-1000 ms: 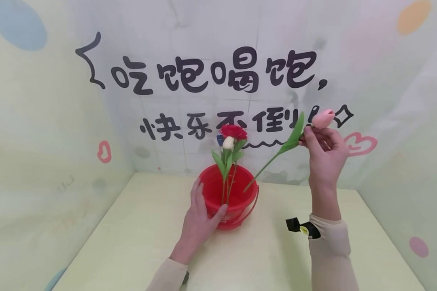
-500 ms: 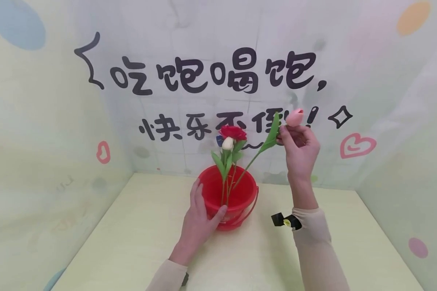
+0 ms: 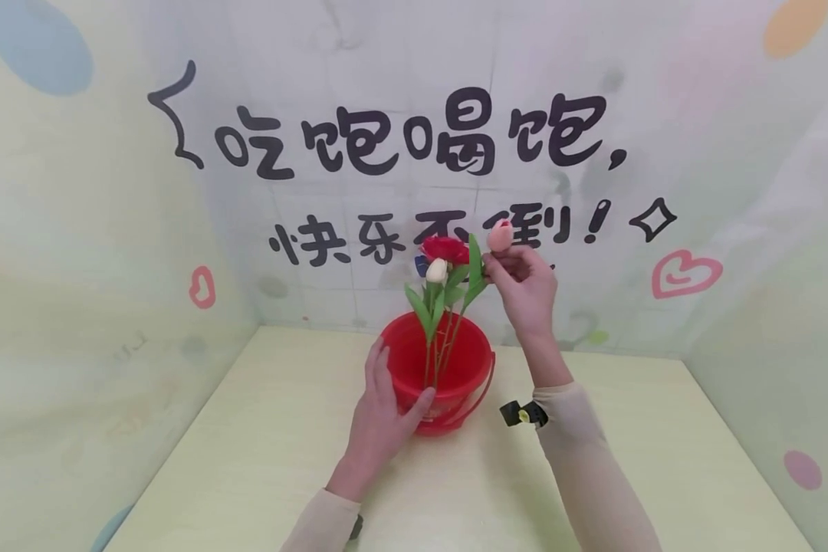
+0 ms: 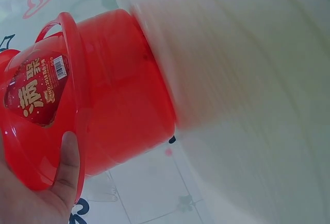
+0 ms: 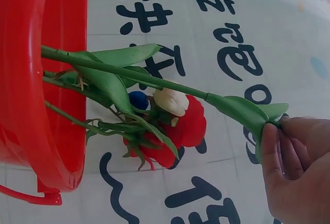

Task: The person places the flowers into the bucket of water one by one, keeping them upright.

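A red bucket (image 3: 478, 354) stands upright on the table, its wall (image 4: 126, 80) filling much of the left wrist view. My left hand (image 3: 379, 418) grips its left side, thumb (image 4: 69, 154) at the rim and fingers round the far side. Inside lean a white tulip (image 3: 437, 270), a red flower (image 3: 445, 249) and a blue one (image 3: 422, 265), mostly hidden. With thumb and fingers my right hand (image 3: 524, 287) pinches a pink tulip (image 3: 500, 236) just under its bloom. That tulip's green stem (image 5: 180, 87) slants down into the bucket; its lower end is out of sight.
The bucket's red handle (image 3: 484, 395) hangs at its right and front. A pale table (image 3: 276, 429) lies beneath, with printed walls (image 3: 317, 61) at the back and both sides.
My right hand has moved left and slightly down with the pink tulip, bringing it beside the other flowers, and its stem now stands steeper in the bucket. My left hand stays on the bucket.
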The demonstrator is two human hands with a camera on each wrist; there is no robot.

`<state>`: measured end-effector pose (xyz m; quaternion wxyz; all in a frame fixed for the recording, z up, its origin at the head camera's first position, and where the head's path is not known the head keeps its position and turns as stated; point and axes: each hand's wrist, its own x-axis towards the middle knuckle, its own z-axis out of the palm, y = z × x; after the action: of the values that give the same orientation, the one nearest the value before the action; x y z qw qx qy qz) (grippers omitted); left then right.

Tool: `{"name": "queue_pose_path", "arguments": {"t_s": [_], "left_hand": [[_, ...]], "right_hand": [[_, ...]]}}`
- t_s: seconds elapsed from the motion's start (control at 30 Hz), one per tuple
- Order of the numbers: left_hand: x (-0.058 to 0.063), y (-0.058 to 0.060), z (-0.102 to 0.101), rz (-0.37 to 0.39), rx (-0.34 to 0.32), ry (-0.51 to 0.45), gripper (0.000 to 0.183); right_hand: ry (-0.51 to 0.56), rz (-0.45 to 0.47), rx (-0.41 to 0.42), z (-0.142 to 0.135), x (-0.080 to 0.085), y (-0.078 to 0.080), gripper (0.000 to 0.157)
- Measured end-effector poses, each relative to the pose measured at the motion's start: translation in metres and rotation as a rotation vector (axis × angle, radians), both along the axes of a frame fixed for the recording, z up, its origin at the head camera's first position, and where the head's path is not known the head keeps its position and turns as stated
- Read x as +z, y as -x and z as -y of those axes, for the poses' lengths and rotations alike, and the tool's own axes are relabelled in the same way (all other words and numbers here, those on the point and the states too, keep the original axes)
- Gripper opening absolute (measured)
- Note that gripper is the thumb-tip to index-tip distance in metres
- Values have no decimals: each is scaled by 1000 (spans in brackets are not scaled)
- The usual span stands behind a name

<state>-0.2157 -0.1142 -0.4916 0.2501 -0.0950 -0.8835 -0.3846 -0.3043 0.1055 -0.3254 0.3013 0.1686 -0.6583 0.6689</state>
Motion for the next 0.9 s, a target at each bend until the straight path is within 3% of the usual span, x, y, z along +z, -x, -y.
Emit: {"name": "queue_pose_path", "arguments": {"t_s": [0.53,0.7,0.9], "left_hand": [[-3,-1,3,18,13,17,112],[-4,-1,2,11,8,20,110],[-2,1,1,0,11,30,110]], "right_hand": [[-413,306,88,35,-16,18,21],[-487,347,96,42,-22,23,22],[-504,364,87,47,-28,26,20]]}}
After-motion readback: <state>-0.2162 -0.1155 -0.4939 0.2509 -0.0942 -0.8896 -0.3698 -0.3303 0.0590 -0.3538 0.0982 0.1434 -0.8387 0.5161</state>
